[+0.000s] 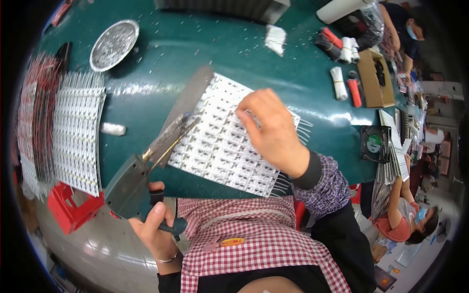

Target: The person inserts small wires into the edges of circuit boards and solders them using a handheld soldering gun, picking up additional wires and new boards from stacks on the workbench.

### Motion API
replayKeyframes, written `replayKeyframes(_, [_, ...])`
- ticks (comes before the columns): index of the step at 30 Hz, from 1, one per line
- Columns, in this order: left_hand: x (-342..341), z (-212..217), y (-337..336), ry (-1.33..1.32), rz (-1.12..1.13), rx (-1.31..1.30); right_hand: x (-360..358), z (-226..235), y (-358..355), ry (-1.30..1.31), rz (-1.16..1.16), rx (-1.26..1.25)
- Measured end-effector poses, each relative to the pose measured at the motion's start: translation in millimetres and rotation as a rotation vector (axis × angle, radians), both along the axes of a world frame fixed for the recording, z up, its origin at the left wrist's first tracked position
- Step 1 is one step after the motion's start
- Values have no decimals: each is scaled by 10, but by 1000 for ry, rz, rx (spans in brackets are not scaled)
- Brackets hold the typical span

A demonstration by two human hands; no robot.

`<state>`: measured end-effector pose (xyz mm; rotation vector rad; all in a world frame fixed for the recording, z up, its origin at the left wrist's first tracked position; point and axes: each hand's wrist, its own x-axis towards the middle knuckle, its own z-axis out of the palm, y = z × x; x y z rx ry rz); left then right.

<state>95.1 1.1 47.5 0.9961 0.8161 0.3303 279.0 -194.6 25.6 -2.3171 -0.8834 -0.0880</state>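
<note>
My left hand (155,225) is wrapped round the grip of a dark green soldering gun (128,188). The gun's metal tip and thin brass feed tube reach over the left part of a white circuit board panel (229,141). Rows of small parts cover this panel, and white wires (304,128) stick out along its right edge. Above the panel's upper right part is my right hand (273,129), thumb and fingertips pinched together; whatever they hold is too small to make out. A flat grey-brown strip (188,100) lies along the panel's left edge.
Wired panels (78,136) stand at the left, by a solder bar (113,129) and a metal bowl (115,46). A fan (375,143), a cardboard box (375,80) and wire bundles (338,83) are at the right. A red stool (73,210) stands below; two people work at the right.
</note>
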Motion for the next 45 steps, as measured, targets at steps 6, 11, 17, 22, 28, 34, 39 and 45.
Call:
replayKeyframes(6, [146, -3, -147, 52, -55, 79, 910, -136, -400, -291, -189, -120])
replayKeyframes(11, [239, 23, -187, 110, -94, 155, 1360, -393, -508, -383, -215, -128])
replayKeyframes(17, [327, 8, -186, 115, -104, 126, 1514, -482, -612, -339, -252, -227])
replayKeyframes(22, [379, -27, -195, 80, -97, 121, 1543, -464, -624, -435, -244, -290])
replayKeyframes(28, [369, -43, -164, 80, -86, 144, 1471, -339, -596, -458, -205, -287])
replayKeyframes(34, [459, -33, -68, -11, -126, 163, 1130, -124, -409, -385, -163, -222])
replayKeyframes(39, [524, 38, -115, -5, -116, 165, 695, -165, -121, -224, -14, -64])
replayKeyframes(45, [586, -21, -178, -64, -132, 530, 547, -346, 1, -201, -11, 10])
